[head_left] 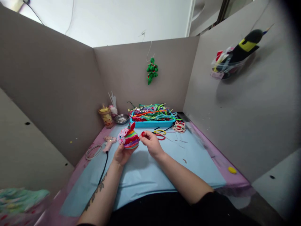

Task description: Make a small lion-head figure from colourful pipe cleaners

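Black clothing lies nearest, left fingers beneath a striped ornament.

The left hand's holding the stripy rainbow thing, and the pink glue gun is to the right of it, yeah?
Not quite: the head view shows the pink glue gun to the left of the stripy rainbow thing. The left hand does hold it.

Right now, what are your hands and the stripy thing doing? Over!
Left hand holding striped craft. Right hand pinching small red piece beside it. Scissors beyond right hand, not in the way.
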A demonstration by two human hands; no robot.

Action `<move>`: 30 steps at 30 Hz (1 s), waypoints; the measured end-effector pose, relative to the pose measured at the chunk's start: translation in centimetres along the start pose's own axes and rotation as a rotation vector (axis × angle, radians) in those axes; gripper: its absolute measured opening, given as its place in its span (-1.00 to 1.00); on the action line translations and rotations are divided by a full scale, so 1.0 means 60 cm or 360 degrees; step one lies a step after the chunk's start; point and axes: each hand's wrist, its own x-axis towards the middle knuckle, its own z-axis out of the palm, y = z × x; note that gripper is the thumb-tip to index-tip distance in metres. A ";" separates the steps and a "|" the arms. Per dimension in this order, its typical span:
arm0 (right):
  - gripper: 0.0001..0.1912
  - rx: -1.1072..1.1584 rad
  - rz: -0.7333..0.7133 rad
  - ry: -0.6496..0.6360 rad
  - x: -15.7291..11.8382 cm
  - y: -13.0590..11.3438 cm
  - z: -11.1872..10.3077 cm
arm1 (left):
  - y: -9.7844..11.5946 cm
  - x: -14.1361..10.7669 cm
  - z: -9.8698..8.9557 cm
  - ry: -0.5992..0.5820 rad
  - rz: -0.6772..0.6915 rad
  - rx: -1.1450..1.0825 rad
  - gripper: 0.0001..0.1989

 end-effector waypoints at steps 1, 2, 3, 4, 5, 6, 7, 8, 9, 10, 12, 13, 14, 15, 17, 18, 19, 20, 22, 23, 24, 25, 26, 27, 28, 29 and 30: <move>-0.70 0.0021 -0.0016 -0.0010 -0.001 -0.002 0.003 | 0.000 -0.001 -0.002 -0.0009 -0.0018 -0.0022 -0.44; -0.71 0.0043 -0.0028 -0.0014 -0.002 -0.003 0.006 | 0.000 -0.001 -0.004 -0.0012 -0.0025 -0.0036 -0.44; -0.71 0.0056 -0.0038 -0.0016 -0.002 -0.003 0.009 | -0.001 -0.002 -0.005 -0.0008 -0.0021 -0.0043 -0.44; -0.71 0.0057 -0.0048 -0.0012 -0.003 -0.003 0.011 | -0.001 -0.002 -0.005 -0.0001 -0.0012 -0.0044 -0.45; -0.71 0.0046 -0.0055 -0.0006 -0.003 -0.003 0.013 | -0.002 -0.002 -0.005 0.0006 -0.0004 -0.0040 -0.45; -0.70 0.0024 -0.0062 0.0005 -0.003 -0.002 0.015 | -0.003 -0.002 -0.004 0.0014 0.0002 -0.0031 -0.45; -0.70 -0.0005 -0.0067 0.0016 -0.003 -0.002 0.016 | -0.004 -0.002 -0.003 0.0021 0.0008 -0.0020 -0.44; -0.70 -0.0037 -0.0073 0.0028 -0.003 -0.001 0.016 | -0.004 -0.002 0.000 0.0029 0.0016 -0.0007 -0.43; -0.70 -0.0068 -0.0079 0.0038 -0.004 0.000 0.016 | -0.004 -0.001 0.002 0.0040 0.0026 0.0007 -0.42; -0.70 -0.0097 -0.0088 0.0047 -0.004 0.001 0.015 | -0.004 -0.001 0.005 0.0051 0.0038 0.0023 -0.41; -0.72 -0.0152 -0.0106 0.0066 -0.004 0.004 0.013 | -0.004 0.001 0.012 0.0074 0.0073 0.0070 -0.40; -0.74 -0.0176 -0.0112 0.0086 -0.004 0.005 0.012 | -0.004 0.002 0.015 0.0081 0.0089 0.0103 -0.39; -0.75 -0.0200 -0.0110 0.0106 -0.003 0.006 0.011 | -0.004 0.002 0.017 0.0087 0.0101 0.0143 -0.38; -0.75 -0.0223 -0.0099 0.0122 -0.002 0.007 0.010 | -0.004 0.003 0.019 0.0094 0.0112 0.0186 -0.37; -0.76 -0.0255 -0.0062 0.0139 -0.001 0.008 0.010 | -0.005 0.004 0.021 0.0120 0.0124 0.0267 -0.38; -0.76 -0.0255 -0.0042 0.0139 0.000 0.008 0.010 | -0.005 0.004 0.022 0.0135 0.0122 0.0301 -0.38; -0.76 -0.0242 -0.0020 0.0135 0.000 0.008 0.009 | -0.005 0.005 0.022 0.0149 0.0122 0.0328 -0.39; -0.75 -0.0216 0.0006 0.0129 0.001 0.008 0.008 | -0.005 0.005 0.023 0.0160 0.0121 0.0347 -0.39; -0.76 -0.0145 0.0075 0.0119 0.001 0.008 0.005 | -0.005 0.006 0.025 0.0180 0.0132 0.0364 -0.38; -0.76 -0.0113 0.0123 0.0109 0.001 0.008 0.003 | -0.004 0.007 0.026 0.0190 0.0140 0.0369 -0.37; -0.77 -0.0088 0.0174 0.0098 0.001 0.008 0.000 | -0.004 0.008 0.028 0.0202 0.0148 0.0372 -0.36; -0.77 -0.0071 0.0220 0.0089 0.002 0.008 -0.002 | -0.003 0.009 0.030 0.0215 0.0154 0.0376 -0.35; -0.77 -0.0062 0.0257 0.0081 0.002 0.009 -0.005 | -0.003 0.011 0.031 0.0226 0.0159 0.0381 -0.34; -0.76 -0.0058 0.0281 0.0081 0.003 0.009 -0.008 | -0.004 0.012 0.032 0.0241 0.0171 0.0385 -0.32; -0.74 -0.0059 0.0293 0.0097 0.005 0.010 -0.011 | -0.004 0.013 0.032 0.0260 0.0191 0.0390 -0.29; -0.71 -0.0067 0.0299 0.0131 0.006 0.012 -0.014 | -0.005 0.014 0.031 0.0283 0.0220 0.0396 -0.25; -0.67 -0.0083 0.0306 0.0181 0.008 0.014 -0.017 | -0.006 0.015 0.029 0.0305 0.0250 0.0402 -0.23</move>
